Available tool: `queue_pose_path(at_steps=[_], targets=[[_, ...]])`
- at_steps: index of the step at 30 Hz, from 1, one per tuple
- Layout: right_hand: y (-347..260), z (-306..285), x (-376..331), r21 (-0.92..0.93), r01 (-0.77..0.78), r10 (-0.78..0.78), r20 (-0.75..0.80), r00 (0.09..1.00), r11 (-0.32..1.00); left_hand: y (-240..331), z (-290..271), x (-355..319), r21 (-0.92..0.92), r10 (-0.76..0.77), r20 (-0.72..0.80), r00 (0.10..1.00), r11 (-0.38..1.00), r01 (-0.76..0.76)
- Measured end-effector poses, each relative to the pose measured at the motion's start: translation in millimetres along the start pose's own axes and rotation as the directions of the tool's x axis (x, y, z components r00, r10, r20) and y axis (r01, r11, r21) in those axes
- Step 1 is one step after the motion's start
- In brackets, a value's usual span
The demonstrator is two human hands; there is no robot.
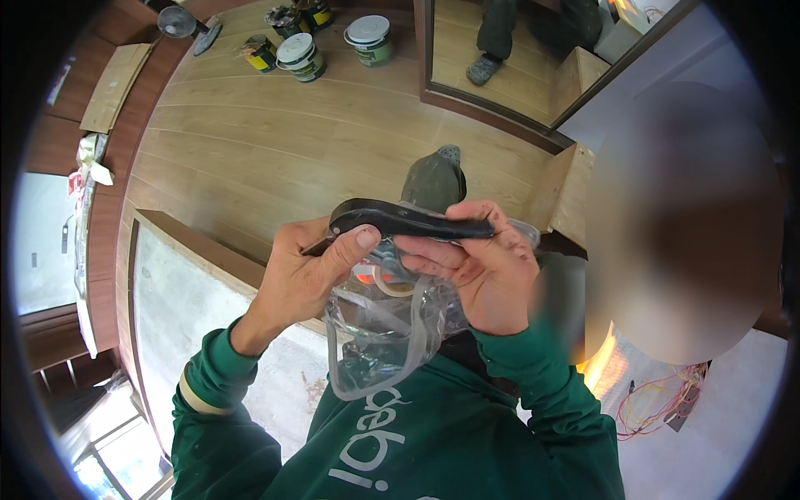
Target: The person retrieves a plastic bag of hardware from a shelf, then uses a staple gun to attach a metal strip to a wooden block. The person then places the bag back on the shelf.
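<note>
L hand [304, 271] grips the blk curved tool [400, 220] by one end, R hand [500, 279] has fingers on the other; it's held before the chest, clear bag [375, 379] just below. White lettering [372, 429] crosses the green sweatshirt [467, 450]; labelled tubs [373, 52] & blk/yellow cans [262, 55] stand on the floor [333, 125], nr a fan [177, 22].

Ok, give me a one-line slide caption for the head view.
Bare left hand and right hand hold a long, curved, black object, with a grey-edged clear plastic pouch below.
</note>
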State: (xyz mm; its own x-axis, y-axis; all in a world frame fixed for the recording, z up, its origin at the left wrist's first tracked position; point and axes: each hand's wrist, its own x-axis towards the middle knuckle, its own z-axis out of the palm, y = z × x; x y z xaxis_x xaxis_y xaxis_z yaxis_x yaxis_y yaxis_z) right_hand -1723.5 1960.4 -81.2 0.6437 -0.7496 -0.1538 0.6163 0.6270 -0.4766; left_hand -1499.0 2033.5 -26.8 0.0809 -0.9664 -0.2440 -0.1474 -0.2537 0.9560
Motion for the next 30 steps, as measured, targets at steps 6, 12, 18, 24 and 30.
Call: queue_pose_path(at_steps=[6, 12, 18, 24, 30], targets=[[-63, 44, 1, -0.723, -0.121, 0.217, 0.04, 0.975, 0.68, 0, 5, 6, 0.031, 0.274, 0.086, 0.958, 0.96, -0.277], [-15, 66, 25, -0.814, 0.18, 0.084, 0.269, 0.959, 0.552, 29, -51, -41, 0.204, 0.411, 0.045, 0.911, 0.889, -0.411], [1, 110, 59, -0.092, 0.206, -0.184, 0.205, 0.961, 0.974, 42, -98, -153, 0.4, 0.399, -0.424, 0.813, 0.888, -0.227], [-26, 71, 76, -0.11, 0.168, -0.123, 0.333, 0.935, 0.98, -8, -145, -256, 0.492, 0.356, -0.811, 0.465, 0.844, 0.211], [-6, -6, 48, -0.335, 0.019, 0.004, 0.069, 0.998, 0.942, -167, -177, -344, 0.151, 0.052, -0.978, 0.2, 0.839, 0.523]])
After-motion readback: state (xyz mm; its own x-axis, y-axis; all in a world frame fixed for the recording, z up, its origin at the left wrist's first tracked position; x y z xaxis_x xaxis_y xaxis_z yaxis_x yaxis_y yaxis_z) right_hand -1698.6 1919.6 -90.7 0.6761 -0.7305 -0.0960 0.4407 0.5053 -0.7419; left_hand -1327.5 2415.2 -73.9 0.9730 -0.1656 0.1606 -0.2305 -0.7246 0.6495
